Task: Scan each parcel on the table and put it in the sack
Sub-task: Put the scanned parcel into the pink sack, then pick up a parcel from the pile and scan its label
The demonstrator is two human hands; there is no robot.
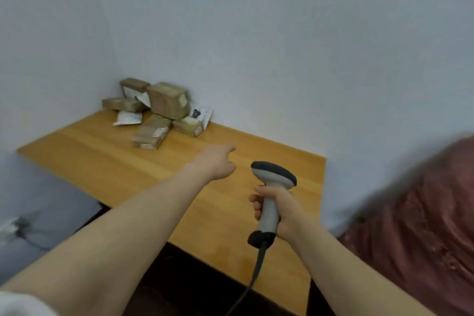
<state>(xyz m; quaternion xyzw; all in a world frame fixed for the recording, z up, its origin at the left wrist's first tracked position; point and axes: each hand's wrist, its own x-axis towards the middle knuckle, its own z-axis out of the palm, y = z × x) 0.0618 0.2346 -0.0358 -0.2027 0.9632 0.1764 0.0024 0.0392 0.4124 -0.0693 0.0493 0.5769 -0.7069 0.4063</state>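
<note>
Labels on the parcels (168, 100) left of centre blur beyond reading. Your left hand (215, 161) hovers mid-frame, fingers loose and empty; your right hand (282, 213) grips the scanner (274, 173).

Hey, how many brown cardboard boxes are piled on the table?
5 in the far corner: back-left box, big middle box, flat left box, long front box, small right box. More may be hidden behind.

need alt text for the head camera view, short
A person's right hand grips a corded barcode scanner over a wooden table while the left hand reaches toward a pile of brown parcels in the far corner.
</note>
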